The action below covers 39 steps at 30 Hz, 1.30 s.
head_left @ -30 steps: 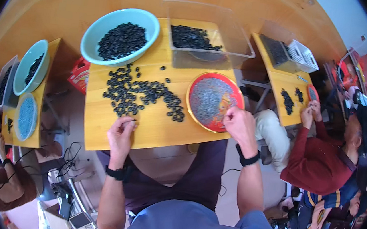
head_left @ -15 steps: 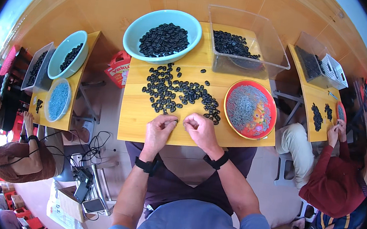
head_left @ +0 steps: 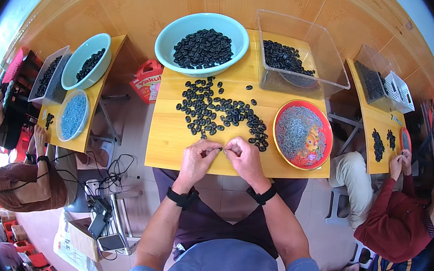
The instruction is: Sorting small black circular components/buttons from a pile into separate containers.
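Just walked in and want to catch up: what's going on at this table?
A person sits at a yellow wooden table, the left hand and right hand meeting fingertip to fingertip over a small black ring. Loose black rings lie scattered ahead of them. Behind stand a pale blue basin and a clear plastic tub, both with black rings; a red round tray of grey rings sits right.

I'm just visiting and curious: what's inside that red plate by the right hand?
The red plate holds a heap of small pale grey rings. They cover most of its patterned bottom, so what lies beneath the heap cannot be seen.
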Available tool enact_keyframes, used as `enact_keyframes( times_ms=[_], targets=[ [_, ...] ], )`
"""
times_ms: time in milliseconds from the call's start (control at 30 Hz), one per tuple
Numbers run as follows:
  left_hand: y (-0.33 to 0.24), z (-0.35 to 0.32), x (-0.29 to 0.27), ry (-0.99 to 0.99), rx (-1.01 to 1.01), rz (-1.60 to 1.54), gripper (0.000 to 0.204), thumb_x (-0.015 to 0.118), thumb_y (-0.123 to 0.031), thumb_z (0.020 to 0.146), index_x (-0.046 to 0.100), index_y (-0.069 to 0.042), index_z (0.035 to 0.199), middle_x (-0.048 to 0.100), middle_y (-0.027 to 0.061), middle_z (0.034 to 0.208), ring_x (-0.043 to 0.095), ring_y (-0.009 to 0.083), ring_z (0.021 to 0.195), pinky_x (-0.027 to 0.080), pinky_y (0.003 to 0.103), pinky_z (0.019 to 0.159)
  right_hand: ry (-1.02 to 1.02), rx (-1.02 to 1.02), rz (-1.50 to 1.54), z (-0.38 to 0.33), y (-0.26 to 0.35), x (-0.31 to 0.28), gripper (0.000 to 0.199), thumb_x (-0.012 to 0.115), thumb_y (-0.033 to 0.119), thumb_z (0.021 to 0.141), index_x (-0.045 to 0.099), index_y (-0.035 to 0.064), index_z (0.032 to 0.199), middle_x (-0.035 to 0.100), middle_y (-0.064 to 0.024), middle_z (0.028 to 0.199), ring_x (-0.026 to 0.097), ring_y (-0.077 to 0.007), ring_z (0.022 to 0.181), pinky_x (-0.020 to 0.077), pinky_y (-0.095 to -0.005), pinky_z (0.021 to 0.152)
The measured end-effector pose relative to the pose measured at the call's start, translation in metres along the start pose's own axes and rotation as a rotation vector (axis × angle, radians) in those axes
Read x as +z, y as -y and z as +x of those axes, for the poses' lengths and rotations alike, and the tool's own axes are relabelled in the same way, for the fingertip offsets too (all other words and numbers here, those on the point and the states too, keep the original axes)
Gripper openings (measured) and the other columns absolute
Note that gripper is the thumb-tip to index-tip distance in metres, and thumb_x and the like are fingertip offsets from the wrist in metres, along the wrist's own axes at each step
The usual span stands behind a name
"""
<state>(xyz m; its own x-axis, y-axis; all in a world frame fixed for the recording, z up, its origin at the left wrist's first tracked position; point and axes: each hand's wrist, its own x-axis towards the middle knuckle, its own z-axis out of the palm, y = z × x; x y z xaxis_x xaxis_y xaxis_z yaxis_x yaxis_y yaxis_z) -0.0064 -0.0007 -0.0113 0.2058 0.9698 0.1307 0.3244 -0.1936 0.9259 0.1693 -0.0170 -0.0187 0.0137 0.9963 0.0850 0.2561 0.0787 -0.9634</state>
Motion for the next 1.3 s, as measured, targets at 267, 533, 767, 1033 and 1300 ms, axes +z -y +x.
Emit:
enact_keyframes(
  times_ms=[267,533,767,1033,1300],
  targets=[
    [0.005,0.000,0.001,0.003,0.022,-0.021,0.013,0.072,-0.003,0.087,0.076,-0.004,0.100,0.068,0.0083,0.082,0.060,0.0152,0.066,0.049,0.029,0.062,0.011,-0.004,0.056,0.002,-0.005,0.001,0.006,0.067,-0.001,0.085,0.063,-0.0014,0.089,0.071,-0.0098,0.075,0.067,-0.0138,0.065,0.0526,-0.0286,0.061],
    [-0.005,0.000,0.003,0.000,-0.055,0.028,0.012,0.074,-0.005,0.087,0.076,-0.002,0.099,0.070,0.0059,0.080,0.063,0.0113,0.069,0.052,0.027,0.067,0.022,0.025,0.102,0.001,-0.003,-0.001,0.007,0.067,-0.001,0.086,0.064,-0.0023,0.092,0.072,-0.0102,0.077,0.069,-0.0124,0.069,0.0543,-0.0272,0.064],
    [-0.005,-0.001,0.004,-0.013,-0.120,-0.053,0.013,0.074,-0.007,0.089,0.076,-0.001,0.100,0.069,0.0023,0.078,0.059,0.0057,0.069,0.050,0.024,0.066,-0.005,0.000,0.158,-0.001,-0.002,-0.002,0.013,0.070,0.000,0.086,0.066,-0.0032,0.098,0.075,-0.0116,0.085,0.074,-0.0157,0.081,0.0580,-0.0275,0.073],
    [-0.010,-0.001,0.003,-0.041,-0.127,-0.038,0.015,0.075,-0.008,0.088,0.075,0.000,0.101,0.067,0.0004,0.073,0.056,0.0048,0.066,0.049,0.023,0.064,-0.041,-0.087,-0.050,-0.002,0.000,-0.002,0.009,0.070,0.002,0.085,0.067,-0.0020,0.093,0.073,-0.0140,0.087,0.073,-0.0219,0.077,0.0558,-0.0310,0.068],
    [-0.001,-0.003,0.006,-0.059,-0.161,-0.115,0.014,0.075,-0.008,0.088,0.076,-0.001,0.101,0.071,0.0053,0.079,0.059,0.0072,0.065,0.050,0.025,0.062,-0.067,-0.167,-0.116,-0.001,0.006,0.002,0.009,0.070,0.006,0.087,0.067,-0.0007,0.092,0.070,-0.0145,0.084,0.069,-0.0292,0.076,0.0536,-0.0368,0.068]
  ],
)
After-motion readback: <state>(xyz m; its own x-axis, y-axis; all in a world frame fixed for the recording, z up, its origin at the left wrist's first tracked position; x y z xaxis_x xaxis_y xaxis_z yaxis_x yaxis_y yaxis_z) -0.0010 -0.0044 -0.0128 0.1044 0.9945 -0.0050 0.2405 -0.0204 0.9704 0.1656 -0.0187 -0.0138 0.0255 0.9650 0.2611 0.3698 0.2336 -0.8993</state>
